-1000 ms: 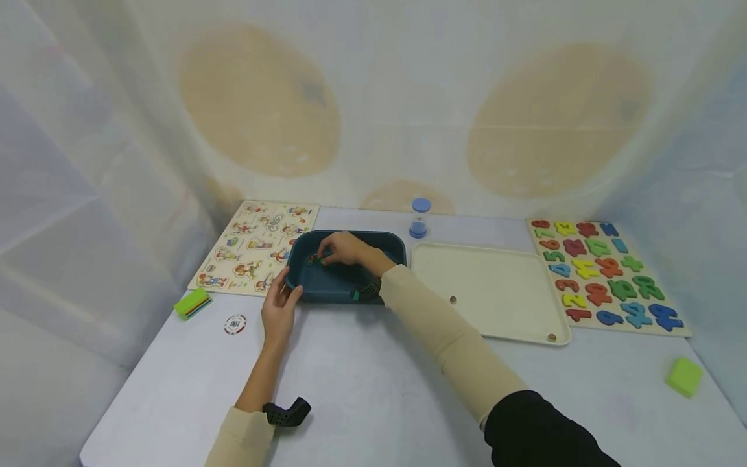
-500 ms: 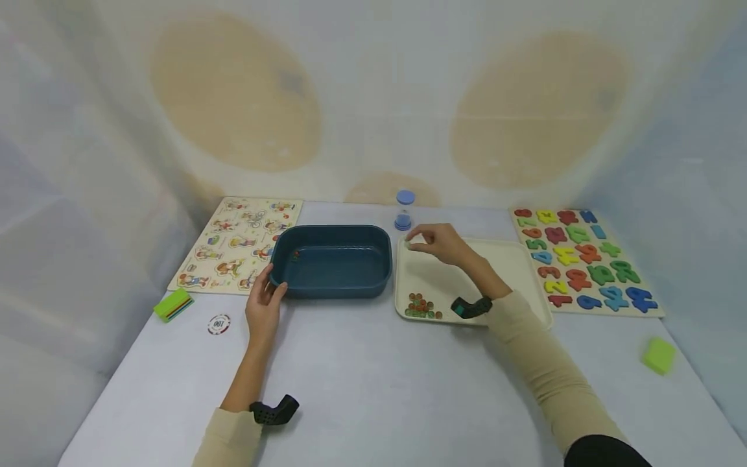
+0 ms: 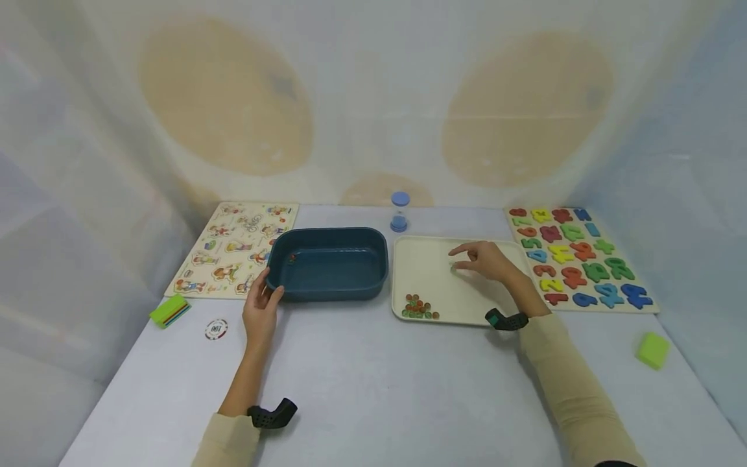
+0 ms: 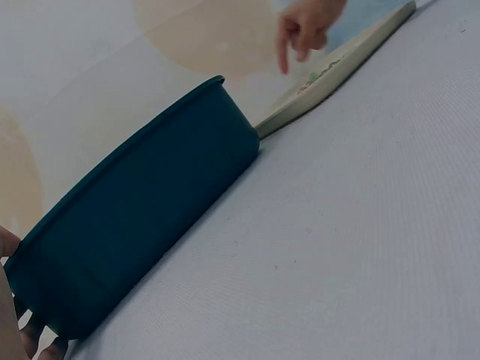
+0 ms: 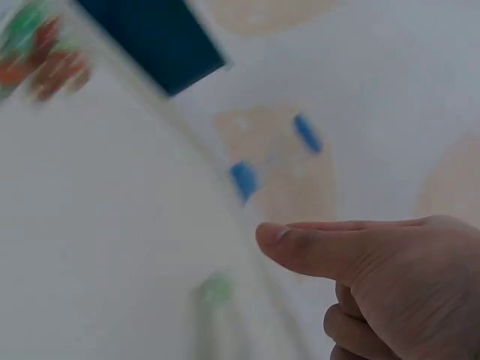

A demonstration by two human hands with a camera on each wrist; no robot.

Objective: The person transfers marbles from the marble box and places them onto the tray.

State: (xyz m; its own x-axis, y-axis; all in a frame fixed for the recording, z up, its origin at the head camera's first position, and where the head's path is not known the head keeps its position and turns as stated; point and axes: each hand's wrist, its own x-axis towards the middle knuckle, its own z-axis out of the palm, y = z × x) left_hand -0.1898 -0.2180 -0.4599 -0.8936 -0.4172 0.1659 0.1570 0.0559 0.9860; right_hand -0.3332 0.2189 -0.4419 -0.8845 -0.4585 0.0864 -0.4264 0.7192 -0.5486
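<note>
My left hand [image 3: 260, 316] grips the left corner of a dark teal basin [image 3: 327, 296], with the thumb at the rim and the fingers along the outer wall. A few small reddish marbles [image 3: 292, 258] lie in the basin. Over the cream tray [image 3: 484, 311], my right hand [image 3: 490, 260] holds its thumb and index finger parted. A small green marble [image 5: 216, 289] shows blurred on the tray, apart from the fingertips in the right wrist view. Several red-brown and green marbles [image 3: 417, 307] cluster in the tray's near left corner.
Behind the tray stands a blue-capped clear sandglass [image 3: 399, 211]. A picture puzzle board [image 3: 233, 250] lies left, a number puzzle board [image 3: 578, 259] right. A poker chip [image 3: 216, 329], a stack of coloured pieces [image 3: 170, 310] and a green block [image 3: 653, 350] lie nearer.
My right hand has moved from inside the basin rightward over the tray, and its pinching thumb and index finger have parted. My left hand stays on the basin. The head view has shifted slightly.
</note>
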